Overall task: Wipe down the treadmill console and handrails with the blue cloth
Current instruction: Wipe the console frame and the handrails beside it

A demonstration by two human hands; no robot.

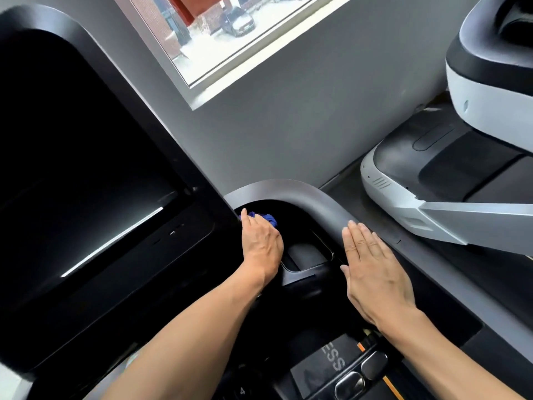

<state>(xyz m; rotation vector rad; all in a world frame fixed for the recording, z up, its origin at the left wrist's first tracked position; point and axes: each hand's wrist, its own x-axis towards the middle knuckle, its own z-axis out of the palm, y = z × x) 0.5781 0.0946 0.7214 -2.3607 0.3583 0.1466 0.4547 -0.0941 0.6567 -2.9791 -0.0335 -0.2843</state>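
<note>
The treadmill console (95, 174) is a large black screen filling the left of the view. To its right lies a recessed black tray (305, 255) bordered by a curved grey rim (302, 194). My left hand (259, 243) presses the blue cloth (266, 218) into the tray's far left corner, beside the screen's edge; only a small bunch of cloth shows past the fingers. My right hand (372, 269) lies flat, fingers straight and together, on the tray's right edge beside the grey rim, and holds nothing.
A second white and black treadmill (432, 180) stands to the right, close to the rim. A grey wall with a window (230, 44) is straight ahead. Metal grip sensors (360, 376) and a dark labelled panel sit at the bottom.
</note>
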